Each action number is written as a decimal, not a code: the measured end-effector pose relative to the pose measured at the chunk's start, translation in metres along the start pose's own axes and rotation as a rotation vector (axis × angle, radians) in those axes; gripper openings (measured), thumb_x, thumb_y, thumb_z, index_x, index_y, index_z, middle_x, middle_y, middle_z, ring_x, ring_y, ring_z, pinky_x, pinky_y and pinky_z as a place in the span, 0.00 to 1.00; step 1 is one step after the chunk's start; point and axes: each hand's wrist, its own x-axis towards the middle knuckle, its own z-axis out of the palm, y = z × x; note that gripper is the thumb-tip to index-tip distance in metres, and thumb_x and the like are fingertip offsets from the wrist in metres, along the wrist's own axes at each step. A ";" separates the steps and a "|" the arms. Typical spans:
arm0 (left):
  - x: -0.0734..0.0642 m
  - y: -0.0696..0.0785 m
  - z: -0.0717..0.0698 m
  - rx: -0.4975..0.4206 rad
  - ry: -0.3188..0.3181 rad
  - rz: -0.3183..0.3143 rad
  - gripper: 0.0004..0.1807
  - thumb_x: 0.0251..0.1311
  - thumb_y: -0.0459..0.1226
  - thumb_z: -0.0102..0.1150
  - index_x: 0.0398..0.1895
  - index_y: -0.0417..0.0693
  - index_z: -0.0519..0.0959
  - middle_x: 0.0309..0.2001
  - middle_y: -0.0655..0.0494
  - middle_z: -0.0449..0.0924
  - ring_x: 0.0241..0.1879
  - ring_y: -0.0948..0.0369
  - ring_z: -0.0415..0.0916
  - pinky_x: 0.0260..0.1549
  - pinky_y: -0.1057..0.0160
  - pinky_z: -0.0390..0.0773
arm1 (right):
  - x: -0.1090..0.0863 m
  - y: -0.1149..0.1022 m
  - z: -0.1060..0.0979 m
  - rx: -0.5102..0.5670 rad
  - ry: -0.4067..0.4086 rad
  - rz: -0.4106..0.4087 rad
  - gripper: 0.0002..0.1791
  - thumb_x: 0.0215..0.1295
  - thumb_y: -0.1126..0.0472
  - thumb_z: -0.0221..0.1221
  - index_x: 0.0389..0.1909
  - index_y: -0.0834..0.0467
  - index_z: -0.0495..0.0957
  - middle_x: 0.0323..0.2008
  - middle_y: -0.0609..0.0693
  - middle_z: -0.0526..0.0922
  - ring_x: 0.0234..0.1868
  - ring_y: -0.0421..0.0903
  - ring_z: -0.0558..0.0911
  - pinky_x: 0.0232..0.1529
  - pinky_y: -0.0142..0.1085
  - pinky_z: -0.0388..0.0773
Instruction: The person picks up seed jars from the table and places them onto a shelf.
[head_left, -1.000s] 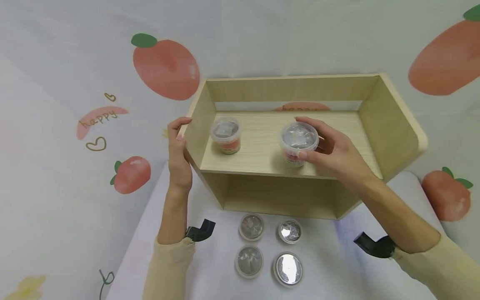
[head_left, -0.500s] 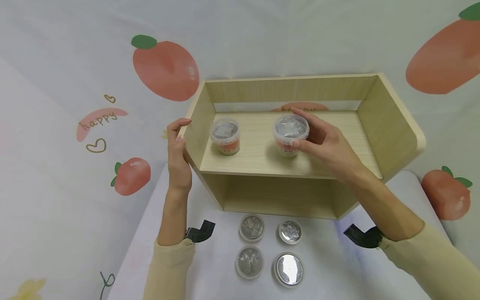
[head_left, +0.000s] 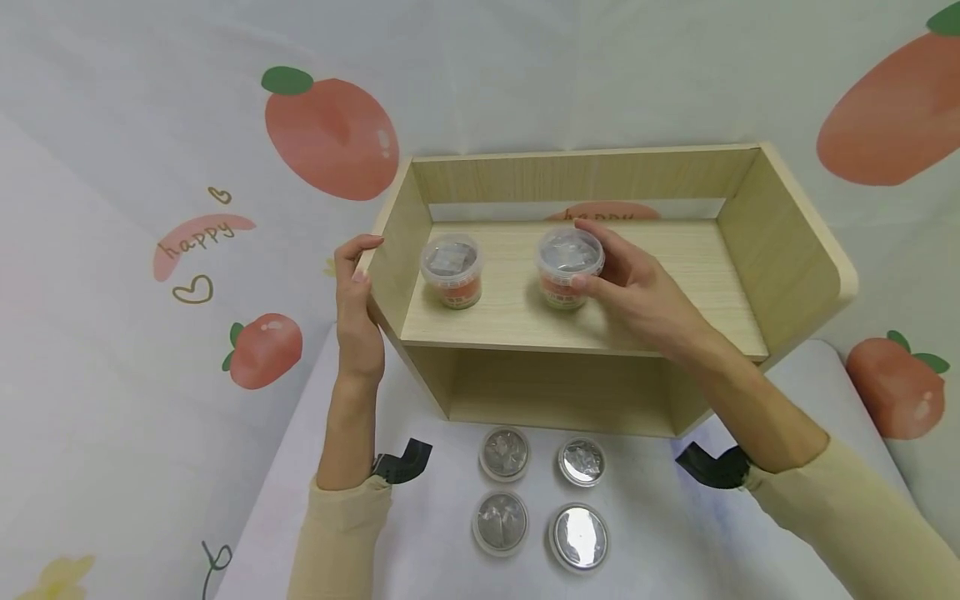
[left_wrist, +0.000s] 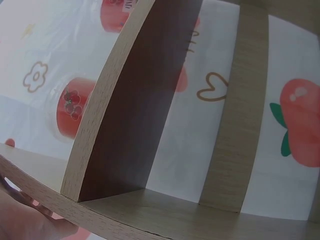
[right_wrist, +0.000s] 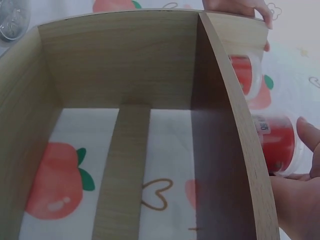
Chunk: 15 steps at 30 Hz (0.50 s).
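Tub (head_left: pixel 564 271) sits on the upper shelf (head_left: pixel 506 321), behind the middle of its front edge, pinched by your right fingers (head_left: pixel 609 240); your left fingers (head_left: pixel 356 247) grip the rack's (head_left: pixel 797 242) left edge. Snagging it on release could tip it forward. The head view shows its lid (head_left: pixel 567 248) from above; the right wrist view, the back slat (right_wrist: pixel 122 170) underneath.

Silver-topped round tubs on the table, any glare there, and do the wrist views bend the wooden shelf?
Head view: strong white glare on the front right round, silver-topped plastic tub; left wrist view: the pale wooden shelf unit has bowed edges and one dark, seemingly shaded face; right wrist view: its edges curve too.
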 end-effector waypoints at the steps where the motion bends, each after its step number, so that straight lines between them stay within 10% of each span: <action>1: 0.000 0.000 0.000 0.001 0.000 -0.002 0.22 0.67 0.45 0.32 0.59 0.54 0.69 0.58 0.49 0.67 0.59 0.49 0.62 0.55 0.56 0.60 | 0.000 0.000 0.000 0.007 -0.008 0.005 0.36 0.71 0.68 0.56 0.77 0.57 0.55 0.71 0.59 0.63 0.69 0.50 0.65 0.62 0.24 0.64; 15: 0.001 0.001 0.000 -0.001 -0.004 -0.013 0.22 0.66 0.44 0.32 0.59 0.54 0.69 0.58 0.49 0.68 0.59 0.50 0.62 0.55 0.55 0.60 | 0.004 0.004 -0.002 0.014 -0.026 0.027 0.36 0.71 0.69 0.56 0.76 0.61 0.54 0.72 0.60 0.60 0.72 0.50 0.62 0.64 0.25 0.62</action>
